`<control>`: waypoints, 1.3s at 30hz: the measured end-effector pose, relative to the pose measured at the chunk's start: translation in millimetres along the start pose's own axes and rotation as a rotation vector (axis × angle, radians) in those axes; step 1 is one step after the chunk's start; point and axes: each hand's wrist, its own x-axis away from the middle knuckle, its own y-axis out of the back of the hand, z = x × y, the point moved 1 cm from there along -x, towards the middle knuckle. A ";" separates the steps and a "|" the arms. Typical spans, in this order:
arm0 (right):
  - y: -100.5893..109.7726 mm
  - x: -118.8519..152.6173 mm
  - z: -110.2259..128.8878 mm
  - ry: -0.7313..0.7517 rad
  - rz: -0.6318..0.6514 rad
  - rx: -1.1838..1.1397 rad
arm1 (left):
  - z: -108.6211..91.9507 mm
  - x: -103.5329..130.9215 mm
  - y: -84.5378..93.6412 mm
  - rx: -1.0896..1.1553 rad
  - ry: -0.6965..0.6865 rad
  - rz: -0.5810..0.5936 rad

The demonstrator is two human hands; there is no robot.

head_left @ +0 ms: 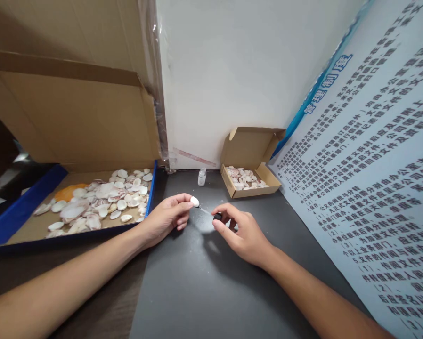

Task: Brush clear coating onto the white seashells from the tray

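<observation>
Between thumb and index finger, my left hand point(172, 212) pinches a small white shell point(194, 202). To its right, my right hand point(238, 228) grips a black cap point(217, 216), with a thin clear stem pointing from it toward the shell. Behind the hands a small clear bottle point(202, 177) with a white label stands upright and uncapped on the dark mat point(183, 292). Many shells point(107, 193) lie in a blue-edged cardboard box point(155, 183) at the left. A smaller open cardboard box point(254, 192) at the back right also holds shells point(245, 178).
The large box's raised lid point(77, 117) stands at the left. A white wall point(239, 70) rises behind the mat. A printed board point(374, 165) leans along the right side. Pale specks and smears mark the mat near the hands.
</observation>
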 end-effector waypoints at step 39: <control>0.3 0.5 -0.3 -0.018 -0.025 -0.023 | -0.7 0.4 -0.4 0.014 0.002 0.006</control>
